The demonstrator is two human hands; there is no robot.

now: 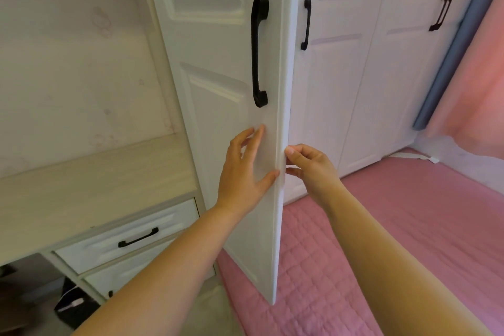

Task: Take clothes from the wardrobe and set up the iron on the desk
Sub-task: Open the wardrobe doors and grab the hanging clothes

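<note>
A white wardrobe door (218, 95) with a black handle (258, 52) stands swung out toward me, its free edge facing the camera. My left hand (245, 169) lies flat on the door's front face below the handle, fingers spread. My right hand (311, 169) grips the door's free edge from the right side, thumb and fingers curled onto it. The wardrobe's inside is hidden behind the door. The pale wooden desk (90, 185) is at the left. No clothes or iron show.
Two closed wardrobe doors (354, 76) with black handles stand to the right. A bed with a pink quilted cover (381, 226) fills the lower right. Desk drawers (128, 237) sit under the desktop, a dark bag (73, 305) below them. A pink curtain (480, 76) hangs at far right.
</note>
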